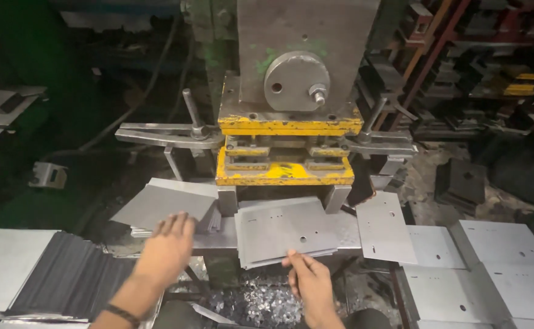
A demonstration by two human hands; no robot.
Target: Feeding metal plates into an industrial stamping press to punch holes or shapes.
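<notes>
Seen from the head camera, looking down at a press bench in a dim workshop. A heavy punch press (291,91) stands at the centre, grey-green steel with a chipped yellow die block (284,173) at its base and clamp arms reaching out to both sides.

The person's left hand (168,244) lies palm down, fingers spread loosely, on the near edge of a stack of plain grey sheets (160,206) just left of the die. A dark band circles that wrist.

The right hand (308,277) pinches the near edge of a small pile of punched sheets (285,230), fingertips on top of the front lip. This pile sits on the press bed directly in front of the yellow die, tilted slightly, its top sheet showing several small holes.

Just to the right, one punched plate (384,225) leans beside the pile. Beyond it, further flat plates with holes (498,268) are spread over the right-hand bench.

At lower left, a fanned stack of dark sheets (66,274) rests against a pale flat panel. Under the press, between the two forearms, a heap of shiny metal slugs (254,301) covers the floor. Shelving with metal parts (492,67) fills the upper right background.
</notes>
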